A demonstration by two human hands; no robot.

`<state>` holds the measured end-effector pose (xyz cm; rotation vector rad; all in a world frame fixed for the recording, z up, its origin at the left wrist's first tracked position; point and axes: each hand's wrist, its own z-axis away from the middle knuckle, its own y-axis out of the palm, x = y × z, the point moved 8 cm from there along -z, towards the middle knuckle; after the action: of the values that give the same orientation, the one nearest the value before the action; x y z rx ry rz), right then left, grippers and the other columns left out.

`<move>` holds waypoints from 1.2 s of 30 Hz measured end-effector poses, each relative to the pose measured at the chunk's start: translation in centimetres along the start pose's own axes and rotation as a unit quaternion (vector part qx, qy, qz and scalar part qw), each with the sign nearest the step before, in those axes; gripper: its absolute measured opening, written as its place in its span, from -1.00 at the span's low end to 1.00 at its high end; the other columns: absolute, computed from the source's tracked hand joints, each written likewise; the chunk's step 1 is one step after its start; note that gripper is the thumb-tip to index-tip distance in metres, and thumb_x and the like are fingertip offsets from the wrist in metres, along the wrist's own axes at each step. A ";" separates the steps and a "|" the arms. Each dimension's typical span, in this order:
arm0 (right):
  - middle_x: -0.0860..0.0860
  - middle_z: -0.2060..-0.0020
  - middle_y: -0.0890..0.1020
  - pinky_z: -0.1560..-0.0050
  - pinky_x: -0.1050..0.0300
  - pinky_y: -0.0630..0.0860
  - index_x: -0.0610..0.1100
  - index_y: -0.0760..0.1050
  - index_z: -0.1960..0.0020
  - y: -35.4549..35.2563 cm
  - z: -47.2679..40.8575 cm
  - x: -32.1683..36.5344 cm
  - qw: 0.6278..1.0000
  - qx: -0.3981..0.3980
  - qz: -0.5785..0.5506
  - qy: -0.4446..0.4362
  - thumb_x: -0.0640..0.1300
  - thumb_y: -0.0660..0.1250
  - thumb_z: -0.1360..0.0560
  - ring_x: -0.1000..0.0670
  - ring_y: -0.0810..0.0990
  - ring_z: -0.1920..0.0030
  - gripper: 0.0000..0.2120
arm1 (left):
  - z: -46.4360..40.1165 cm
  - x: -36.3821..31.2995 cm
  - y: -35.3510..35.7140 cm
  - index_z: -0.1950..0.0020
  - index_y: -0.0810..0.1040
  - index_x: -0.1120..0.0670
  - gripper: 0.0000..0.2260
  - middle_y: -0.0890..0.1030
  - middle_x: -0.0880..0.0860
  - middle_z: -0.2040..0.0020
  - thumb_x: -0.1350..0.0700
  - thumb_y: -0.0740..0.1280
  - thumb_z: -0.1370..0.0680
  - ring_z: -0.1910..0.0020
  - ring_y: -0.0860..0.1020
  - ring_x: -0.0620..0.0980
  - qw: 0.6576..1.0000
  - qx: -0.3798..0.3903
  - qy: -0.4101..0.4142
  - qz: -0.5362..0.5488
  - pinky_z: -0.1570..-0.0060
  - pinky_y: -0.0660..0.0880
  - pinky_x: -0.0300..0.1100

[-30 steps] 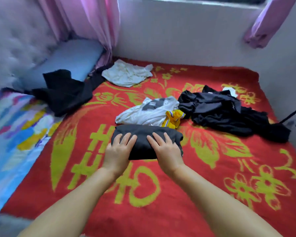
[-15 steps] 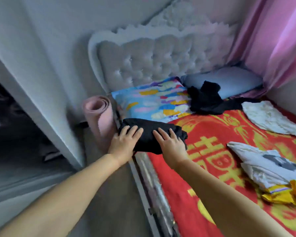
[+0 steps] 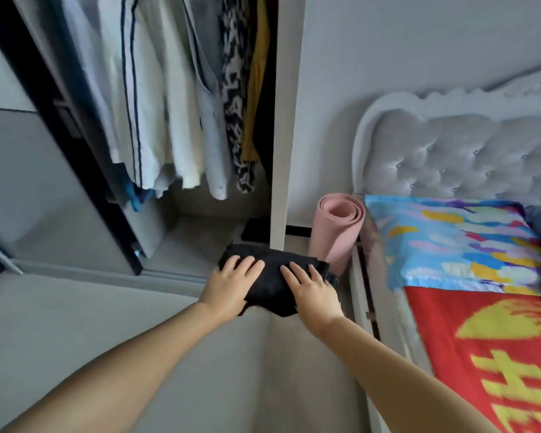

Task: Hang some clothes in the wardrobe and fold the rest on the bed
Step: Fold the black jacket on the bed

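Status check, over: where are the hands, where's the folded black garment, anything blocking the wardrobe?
Left hand and right hand grip folded black garment, carried off the floor. Open wardrobe ahead. Wardrobe side panel and pink rolled mat close right.

I see a folded black cloth garment (image 3: 274, 281) held off the floor between both hands: my left hand (image 3: 228, 287) on its nine o'clock end, my right hand (image 3: 314, 292) toward three o'clock, fingers laid over the top. At twelve o'clock stands the open wardrobe (image 3: 280, 120) with pale hanging clothes (image 3: 163, 104); a rolled pink mat (image 3: 338, 226) sits at two o'clock beside the red-blanketed bed (image 3: 487, 354).
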<state>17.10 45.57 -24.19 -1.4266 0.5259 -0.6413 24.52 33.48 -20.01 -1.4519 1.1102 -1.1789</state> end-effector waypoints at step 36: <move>-0.05 -0.48 0.24 -0.20 -0.09 0.42 0.03 0.11 -0.54 21.3 -63.4 -4.5 0.995 0.015 0.097 -0.005 -0.15 0.01 -0.61 -0.24 0.29 -0.39 -0.50 | -43.7 31.8 49.1 -0.49 0.26 -0.04 -0.46 0.33 0.02 -0.47 -0.08 0.29 -0.55 -0.42 0.30 0.04 0.955 0.120 -0.140 0.233 -0.29 0.29 -0.16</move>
<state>-27.36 3.17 -50.91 -1.3307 0.6363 -0.4842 -18.76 -10.57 -58.94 -1.0519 0.9985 -0.7206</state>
